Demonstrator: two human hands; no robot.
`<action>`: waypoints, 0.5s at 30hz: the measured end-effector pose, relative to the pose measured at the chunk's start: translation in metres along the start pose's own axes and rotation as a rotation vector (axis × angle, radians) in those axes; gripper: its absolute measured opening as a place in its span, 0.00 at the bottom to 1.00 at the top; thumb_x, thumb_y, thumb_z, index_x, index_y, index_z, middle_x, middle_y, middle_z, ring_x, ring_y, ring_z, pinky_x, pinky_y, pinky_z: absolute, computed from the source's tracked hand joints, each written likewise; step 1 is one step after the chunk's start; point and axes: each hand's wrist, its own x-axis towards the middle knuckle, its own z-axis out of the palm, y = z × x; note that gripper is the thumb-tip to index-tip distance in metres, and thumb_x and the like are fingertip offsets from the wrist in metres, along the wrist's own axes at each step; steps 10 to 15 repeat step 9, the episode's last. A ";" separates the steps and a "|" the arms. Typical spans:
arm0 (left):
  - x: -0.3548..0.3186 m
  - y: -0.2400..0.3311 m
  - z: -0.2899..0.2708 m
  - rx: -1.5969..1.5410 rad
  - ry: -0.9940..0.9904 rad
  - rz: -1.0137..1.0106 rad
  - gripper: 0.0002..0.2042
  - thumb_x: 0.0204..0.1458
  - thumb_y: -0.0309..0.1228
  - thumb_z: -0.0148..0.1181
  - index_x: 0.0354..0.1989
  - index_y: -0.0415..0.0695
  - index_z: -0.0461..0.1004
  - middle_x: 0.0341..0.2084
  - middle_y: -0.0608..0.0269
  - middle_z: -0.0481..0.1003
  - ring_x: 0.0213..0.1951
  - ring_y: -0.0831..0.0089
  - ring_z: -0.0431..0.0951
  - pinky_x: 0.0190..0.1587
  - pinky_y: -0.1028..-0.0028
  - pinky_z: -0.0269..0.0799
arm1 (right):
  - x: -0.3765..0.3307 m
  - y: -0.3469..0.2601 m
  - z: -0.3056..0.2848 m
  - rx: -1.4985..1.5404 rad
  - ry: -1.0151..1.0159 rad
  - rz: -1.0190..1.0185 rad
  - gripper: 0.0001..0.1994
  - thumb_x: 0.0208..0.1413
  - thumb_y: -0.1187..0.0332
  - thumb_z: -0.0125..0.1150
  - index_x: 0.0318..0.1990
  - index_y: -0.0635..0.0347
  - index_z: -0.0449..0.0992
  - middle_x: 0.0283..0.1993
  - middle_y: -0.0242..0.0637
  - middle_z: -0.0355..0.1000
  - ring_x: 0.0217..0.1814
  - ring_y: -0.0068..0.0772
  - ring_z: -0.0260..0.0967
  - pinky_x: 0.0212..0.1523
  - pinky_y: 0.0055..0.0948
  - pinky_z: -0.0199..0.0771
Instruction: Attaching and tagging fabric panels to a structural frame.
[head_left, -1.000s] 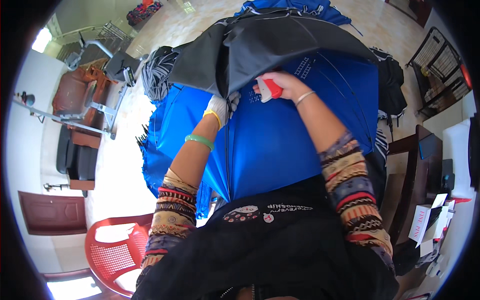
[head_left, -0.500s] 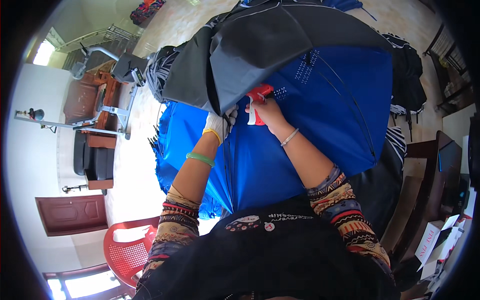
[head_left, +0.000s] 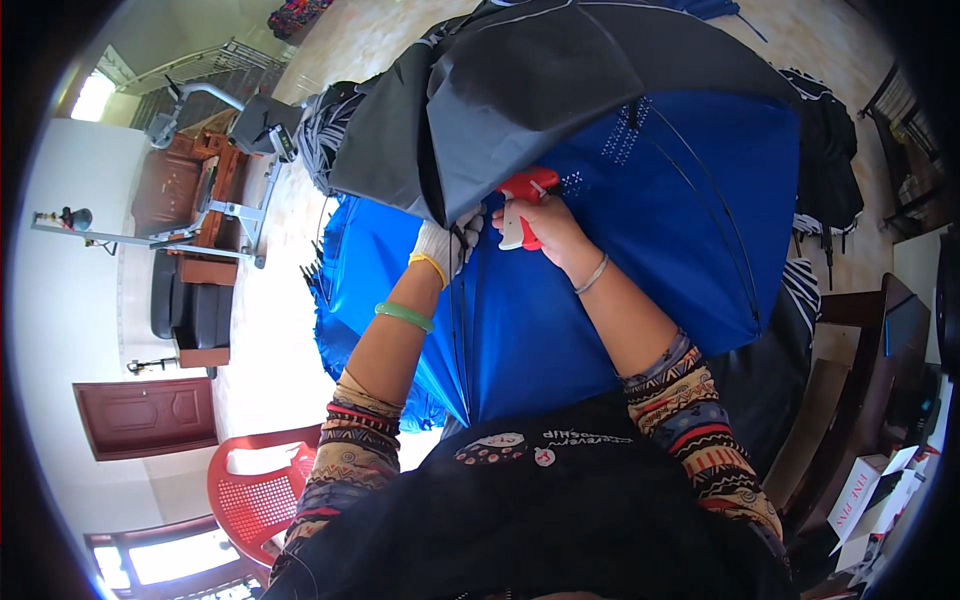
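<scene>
A red plastic chair (head_left: pixel 262 488) is standing at the lower left. The left hand (head_left: pixel 447 243), wearing a white glove, is curling its fingers shut on the blue umbrella canopy (head_left: pixel 640 270) where the dark grey fabric (head_left: pixel 560 90) overlaps it. Just beside it, the right hand (head_left: pixel 545 228) is gripping a red and white tagging gun (head_left: pixel 522 203) pressed against the blue canopy.

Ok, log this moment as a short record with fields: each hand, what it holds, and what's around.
left hand: white glove, gripping the grey fabric at its edge
right hand: bare, holding a red and white tagging gun
work surface: blue umbrella canopy with thin ribs
wrists: green bangle left, thin bracelet right
nearby: red plastic chair, brown door
</scene>
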 end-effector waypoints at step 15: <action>-0.012 0.008 0.007 0.035 0.018 0.016 0.12 0.55 0.43 0.55 0.30 0.46 0.73 0.12 0.73 0.64 0.11 0.80 0.61 0.13 0.79 0.55 | 0.002 0.002 -0.001 -0.013 -0.007 0.029 0.14 0.58 0.72 0.54 0.50 0.65 0.68 0.40 0.50 0.75 0.42 0.44 0.77 0.43 0.37 0.79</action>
